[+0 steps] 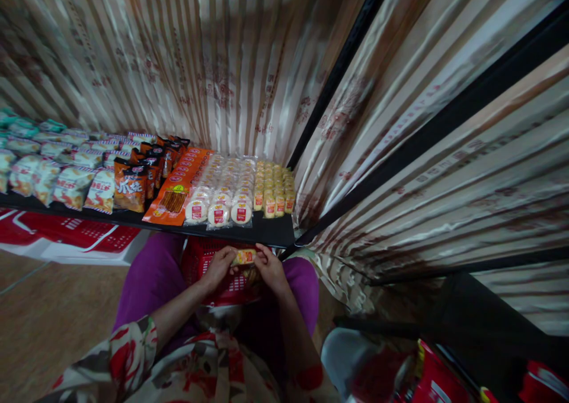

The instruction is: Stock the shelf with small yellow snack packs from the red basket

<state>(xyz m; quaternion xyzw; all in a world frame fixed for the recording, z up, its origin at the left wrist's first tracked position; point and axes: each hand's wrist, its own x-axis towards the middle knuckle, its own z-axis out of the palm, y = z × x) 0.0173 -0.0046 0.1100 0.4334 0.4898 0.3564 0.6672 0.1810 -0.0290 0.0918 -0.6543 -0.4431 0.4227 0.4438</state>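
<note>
A small yellow wrapped snack packet [245,256] with a red-and-white label is held level between my two hands. My left hand [219,266] is closed on its left end, and my right hand [269,267] pinches the right end. Below them, between my knees, is a red plastic basket [213,297] with some yellowish packets partly hidden inside. Similar yellow packets [280,205] stand in rows at the right end of the black shelf [267,233], just beyond my hands. Beside these lie rows of round white wrapped cakes [219,214].
Farther left on the shelf are a flat orange bag [179,184], orange-and-black bags [130,185] and several white bags [73,186]. Red-and-white baskets [89,230] sit under the shelf. Striped curtain [249,65] and black poles [418,130] enclose the back and right. Red packages [438,373] lie lower right.
</note>
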